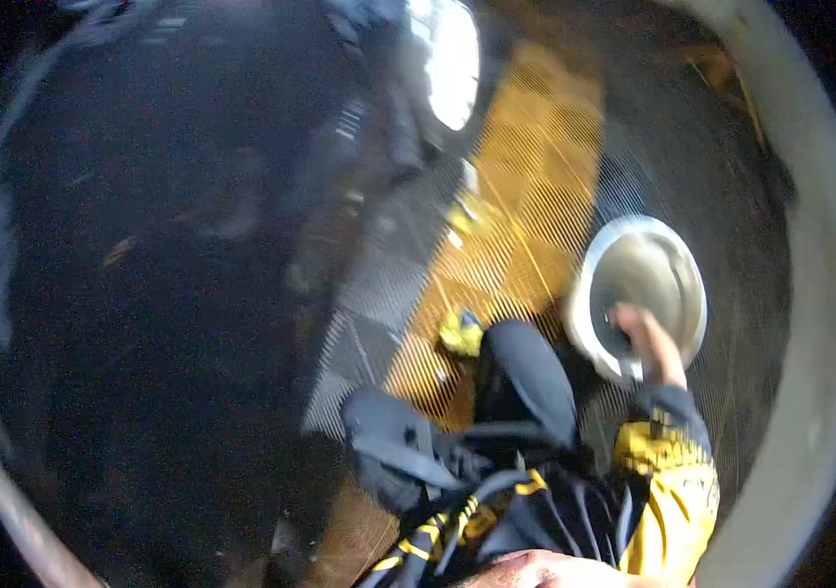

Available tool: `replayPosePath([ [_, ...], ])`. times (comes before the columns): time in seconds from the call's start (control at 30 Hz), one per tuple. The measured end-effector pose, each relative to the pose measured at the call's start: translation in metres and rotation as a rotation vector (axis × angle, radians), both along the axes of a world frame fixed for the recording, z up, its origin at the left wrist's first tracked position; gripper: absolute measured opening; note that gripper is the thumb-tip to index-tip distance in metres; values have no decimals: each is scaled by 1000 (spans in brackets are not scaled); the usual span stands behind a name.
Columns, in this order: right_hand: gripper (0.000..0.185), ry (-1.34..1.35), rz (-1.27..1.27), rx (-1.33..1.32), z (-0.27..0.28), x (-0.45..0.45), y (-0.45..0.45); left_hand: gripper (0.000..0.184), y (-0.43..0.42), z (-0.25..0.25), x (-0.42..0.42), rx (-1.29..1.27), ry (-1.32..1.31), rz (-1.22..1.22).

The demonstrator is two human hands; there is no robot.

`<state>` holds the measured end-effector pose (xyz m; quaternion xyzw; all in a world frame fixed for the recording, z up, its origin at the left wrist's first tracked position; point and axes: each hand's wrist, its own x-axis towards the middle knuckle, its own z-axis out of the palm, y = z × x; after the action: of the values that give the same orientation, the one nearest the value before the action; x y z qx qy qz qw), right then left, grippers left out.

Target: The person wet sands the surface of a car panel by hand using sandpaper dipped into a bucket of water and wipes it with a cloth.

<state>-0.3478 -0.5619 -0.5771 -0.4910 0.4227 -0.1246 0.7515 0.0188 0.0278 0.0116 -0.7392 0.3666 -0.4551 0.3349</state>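
My right hand (645, 338), in a black-and-yellow sleeve (678, 480), reaches down into a pale round bucket (587, 294) at the right. Its fingers are blurred, so I cannot make out whether they hold anything. The bucket's inside is whitish, with a darker patch close to the fingers. My left hand is out of view. My knees (526, 367) are bent in dark trousers, just left of the bucket.
Ribbed floor tiles in orange (536, 137) and grey (379, 265) run past the bucket. Yellow items, one by my knee (460, 333) and one farther off (477, 214), lie there, blurred. A large dark glossy surface (163, 294) fills the left, with a bright white light (452, 64) above.
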Motion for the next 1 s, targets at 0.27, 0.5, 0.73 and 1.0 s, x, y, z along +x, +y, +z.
replayPosePath([
  [0.27, 21, 153, 221, -151, -166, -29, -70, 65, 13, -12, 5, -143, 129, 73],
  [0.5, 64, -319, 117, 78, -17, 124, -120, 67, 3, -7, 21, -131, 157, 29],
  [0.73, 38, -492, 186, -950, 306, 381, 151, 66, 1, -11, 10, -190, 186, -51],
  [1.0, 91, -1315, 341, -1314, 331, 384, 352, 68, -4, -14, 3, -194, 177, -9],
])
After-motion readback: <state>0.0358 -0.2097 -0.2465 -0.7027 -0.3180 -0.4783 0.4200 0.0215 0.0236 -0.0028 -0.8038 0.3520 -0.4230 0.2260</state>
